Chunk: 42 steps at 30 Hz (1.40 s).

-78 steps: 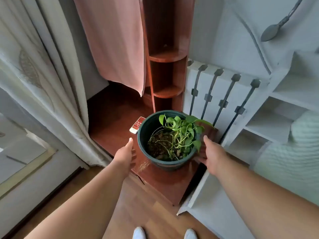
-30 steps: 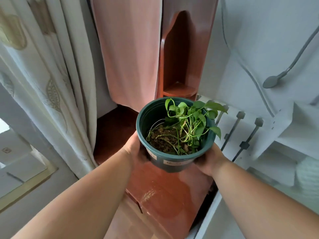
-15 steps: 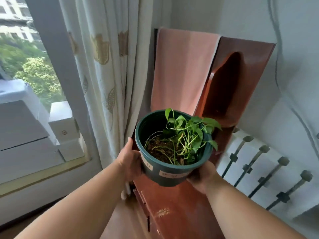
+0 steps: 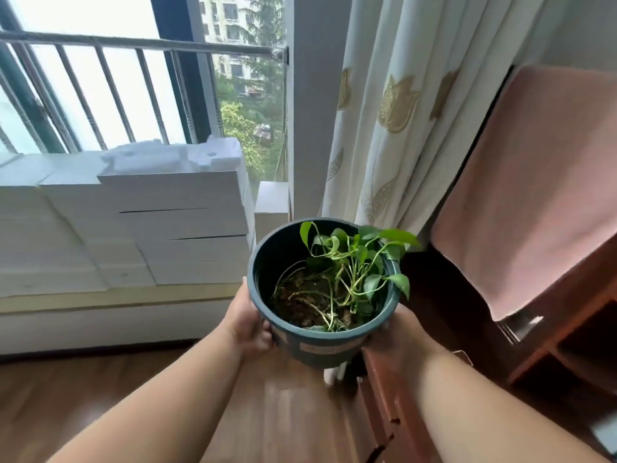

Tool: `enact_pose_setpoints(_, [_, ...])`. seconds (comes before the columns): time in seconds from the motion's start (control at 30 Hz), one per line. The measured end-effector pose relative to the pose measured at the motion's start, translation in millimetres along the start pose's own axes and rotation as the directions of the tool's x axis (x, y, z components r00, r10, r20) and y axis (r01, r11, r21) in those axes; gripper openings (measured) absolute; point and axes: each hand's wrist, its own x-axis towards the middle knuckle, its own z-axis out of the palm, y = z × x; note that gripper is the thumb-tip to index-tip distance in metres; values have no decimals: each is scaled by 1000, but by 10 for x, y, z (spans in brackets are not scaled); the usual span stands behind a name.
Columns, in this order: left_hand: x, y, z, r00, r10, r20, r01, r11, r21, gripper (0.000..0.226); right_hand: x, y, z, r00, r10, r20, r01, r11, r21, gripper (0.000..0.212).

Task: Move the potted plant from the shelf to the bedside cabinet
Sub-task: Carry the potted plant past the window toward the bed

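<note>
Left hand and right hand clasp the potted plant in a closed grip; pot upright, held aloft.

Barred window, patterned curtain, wooden floor

Between the left hand and right hand sits a dark teal-green pot with a pale label band, brown soil and bright green leaves. Above the right hand hangs a cream curtain patterned with gold leaf shapes; to its right, a plain pink cloth over reddish-brown wood. Left of the left hand, white boxes
</note>
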Motion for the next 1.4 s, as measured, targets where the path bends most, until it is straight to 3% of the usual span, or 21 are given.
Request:
enact_pose_setpoints(0.1, [-154,466,-510,998,-2,-69,-3,998,-67,76,346,140,644,993,94,67,-91,995,-51,57])
enact_pose_setpoints(0.23, [-330,1099,-1052,998,43,35,-40,996,-79,107,856,485,1416,990,104,92,-101,994,-36,54])
enact_pose_setpoints(0.3, [-445,1414,-1375,995,90,45,-89,995,-39,112,1060,645,1873,988,125,88,-123,992,-24,52])
enact_pose_setpoints(0.4, [-566,1812,-1815,993,116,-29,-117,991,-60,114,1356,815,2403,986,161,37,-159,985,-71,42])
enact_pose_setpoints(0.5, [-674,2143,-2192,982,169,-84,-177,980,-97,97,1672,1012,2874,974,226,25,-218,961,-169,40])
enact_pose_setpoints(0.6, [-727,2314,-2595,965,181,-190,-209,968,-141,115,1990,1248,3267,964,261,57,-242,944,-225,41])
enact_pose_setpoints(0.77, [-722,2576,-3137,836,297,-461,-404,902,-151,81,2620,1615,3984,929,356,102,-312,901,-300,49])
enact_pose_setpoints(0.97, [-735,2822,-3572,714,400,-575,-586,791,-178,60,3309,2059,4750,856,458,240,-318,832,-454,46])
enact_pose_setpoints(1.07, [-791,2905,-3736,636,433,-638,-681,704,-201,66,3540,2171,5288,758,579,301,-367,760,-536,27])
enact_pose_setpoints(1.2, [-922,3102,-3862,511,533,-675,-791,598,-127,48,3874,2348,5915,636,709,303,-409,643,-647,70])
enact_pose_setpoints(1.27, [-975,3164,-3912,435,527,-730,-828,553,-94,46,3909,2444,6178,579,755,309,-413,598,-687,61])
enact_pose_setpoints(1.33, [-1031,3181,-4060,361,529,-768,-859,510,-53,44,3942,2624,6444,527,797,296,-452,557,-697,34])
enact_pose_setpoints(1.4, [-1148,3184,-4261,330,488,-808,-873,484,-64,48,3957,2841,6650,479,826,297,-441,519,-732,42])
